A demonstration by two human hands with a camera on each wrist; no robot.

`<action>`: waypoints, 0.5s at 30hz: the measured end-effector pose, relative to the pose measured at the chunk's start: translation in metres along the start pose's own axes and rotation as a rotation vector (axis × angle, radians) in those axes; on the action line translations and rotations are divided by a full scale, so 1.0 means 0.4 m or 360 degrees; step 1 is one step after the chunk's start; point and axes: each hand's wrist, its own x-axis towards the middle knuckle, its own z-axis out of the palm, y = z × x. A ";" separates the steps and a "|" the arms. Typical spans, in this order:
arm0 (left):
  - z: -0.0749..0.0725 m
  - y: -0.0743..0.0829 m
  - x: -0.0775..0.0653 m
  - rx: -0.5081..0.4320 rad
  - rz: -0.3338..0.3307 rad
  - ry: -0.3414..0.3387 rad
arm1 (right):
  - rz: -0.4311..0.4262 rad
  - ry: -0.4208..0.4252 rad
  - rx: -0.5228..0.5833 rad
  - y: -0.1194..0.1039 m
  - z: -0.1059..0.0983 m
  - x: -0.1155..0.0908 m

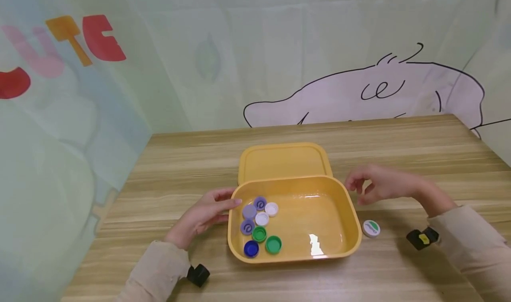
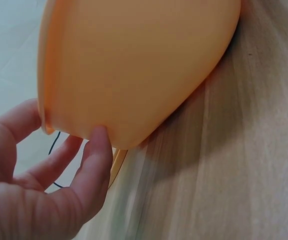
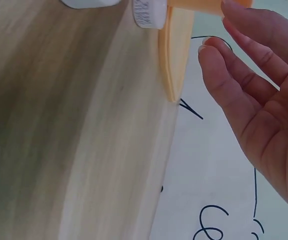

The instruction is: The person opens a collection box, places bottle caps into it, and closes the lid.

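A yellow plastic box (image 1: 319, 213) stands on the table with several bottle caps inside, gathered at its left. Among them are purple caps (image 1: 249, 212), white caps (image 1: 261, 218), green caps (image 1: 273, 245) and a blue cap (image 1: 251, 248). My left hand (image 1: 207, 211) grips the box's left edge, thumb over the rim and other fingers against the outer wall. Beside the right rim is my right hand (image 1: 377, 184), its fingers loosely bent with nothing between them. A white cap with a green mark (image 1: 371, 228) lies on the table near that hand.
Behind the box lies its yellow lid (image 1: 283, 160), partly covered by the box. In the right wrist view, a white piece with printing on its side (image 3: 150, 12) shows beside the lid. A printed cloth (image 1: 223, 71) hangs along the table's back and left.
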 end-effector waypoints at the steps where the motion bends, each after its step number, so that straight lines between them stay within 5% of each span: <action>1: 0.001 0.001 0.000 0.0001 -0.0001 0.0000 | 0.0000 -0.0004 0.0006 0.003 0.003 0.001; 15: 0.002 0.001 -0.002 0.0020 -0.0003 0.0023 | -0.0054 -0.0026 0.0036 0.042 0.039 0.018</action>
